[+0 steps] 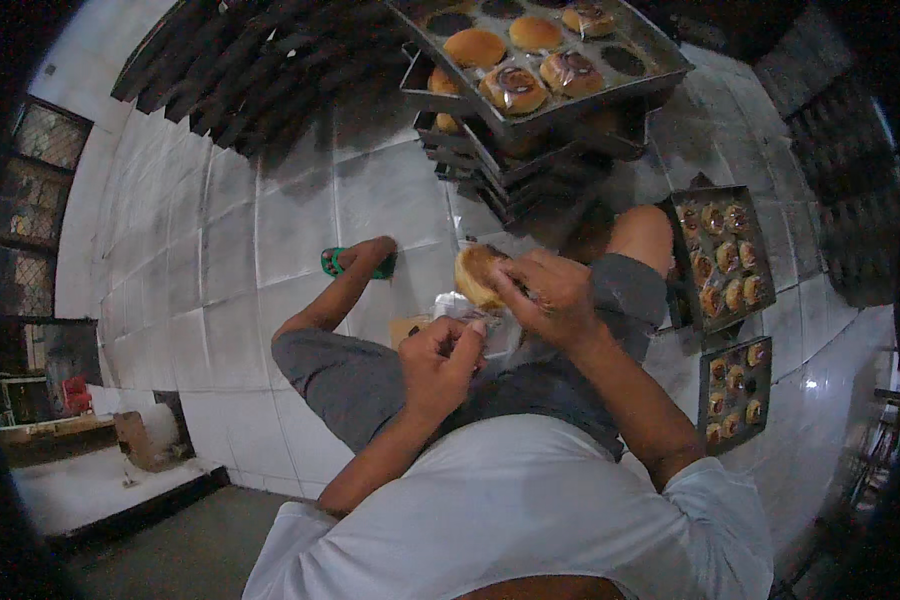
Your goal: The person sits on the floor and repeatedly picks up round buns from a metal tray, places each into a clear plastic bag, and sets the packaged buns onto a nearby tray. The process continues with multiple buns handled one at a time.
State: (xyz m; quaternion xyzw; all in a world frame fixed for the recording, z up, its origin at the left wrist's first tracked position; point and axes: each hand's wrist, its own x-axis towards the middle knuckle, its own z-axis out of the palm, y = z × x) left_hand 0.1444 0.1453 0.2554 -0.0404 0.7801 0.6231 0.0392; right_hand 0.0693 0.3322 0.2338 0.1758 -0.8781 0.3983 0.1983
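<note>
A round golden bun [480, 274] is in my right hand [551, 296], pinched at its edge by the thumb and fingers. Below and left of it, my left hand [441, 364] is curled, with its thumb and forefinger pinching clear plastic wrapping [454, 304]. The bun sits just above the plastic, and its underside is hard to make out. Under my hands, by my lap, lies a piece of brown cardboard [405, 328], partly hidden by the left hand. Ahead, a metal baking tray [615, 94] holds bare buns [474, 47] and plastic-wrapped buns [513, 88].
More metal trays [495, 176] are stacked crookedly beneath the top one. On my right, two trays [761, 304] [769, 390] of wrapped buns lie on the tiled floor [225, 255]. Dark stacked trays [270, 82] stand at the upper left. A green sandal [333, 261] is on my left foot.
</note>
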